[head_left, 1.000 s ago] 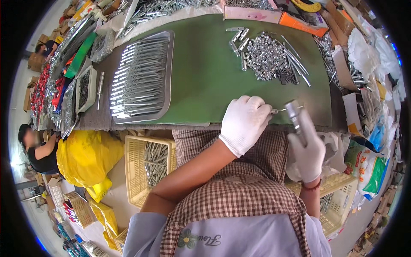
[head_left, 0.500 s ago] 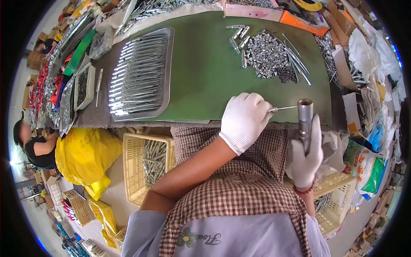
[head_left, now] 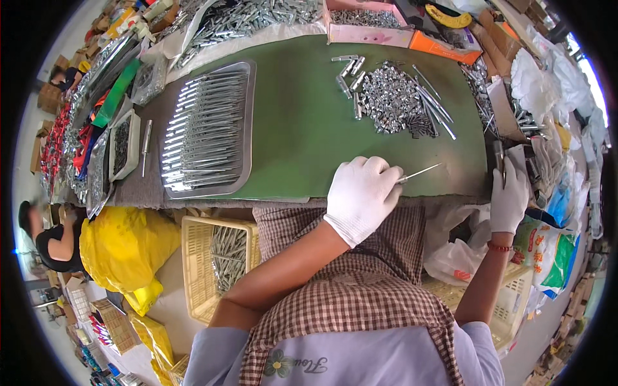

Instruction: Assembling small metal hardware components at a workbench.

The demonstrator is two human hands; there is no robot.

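The white-gloved left hand (head_left: pixel 362 196) pinches a thin silver metal rod (head_left: pixel 421 172) over the near edge of the green tabletop (head_left: pixel 302 128). The gloved right hand (head_left: pixel 510 199) grips a short grey metal tube (head_left: pixel 499 156) at the tabletop's right end.

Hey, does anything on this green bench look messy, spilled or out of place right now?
Mostly orderly: the rods in the tray lie in neat rows. The small metal parts sit in a loose heap, with a few long pins splayed out at its right edge. Nothing looks spilled or damaged.
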